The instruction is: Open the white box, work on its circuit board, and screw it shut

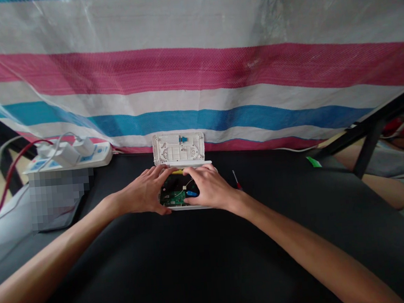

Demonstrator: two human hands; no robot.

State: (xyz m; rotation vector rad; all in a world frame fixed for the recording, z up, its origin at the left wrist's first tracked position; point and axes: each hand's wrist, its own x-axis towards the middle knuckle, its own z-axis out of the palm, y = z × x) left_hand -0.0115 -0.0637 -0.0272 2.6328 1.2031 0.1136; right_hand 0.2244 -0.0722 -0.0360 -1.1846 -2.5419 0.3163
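A small white plastic device case (178,148) lies open on the black table (211,263), its lid standing up at the back. Inside the base I see a green circuit board (173,198), thin wires and a blue connector (192,193). My left hand (145,192) rests on the left side of the base, fingers stretched over its far edge. My right hand (206,187) covers the right side, thumb beside the blue connector, fingers curled down on the case.
A white power strip (70,157) with plugged adapters and red and white cables sits at the back left. A small red-handled screwdriver (237,180) lies right of the case. A striped tarp hangs behind. Another person's arm (383,188) shows at the right, past a black frame bar.
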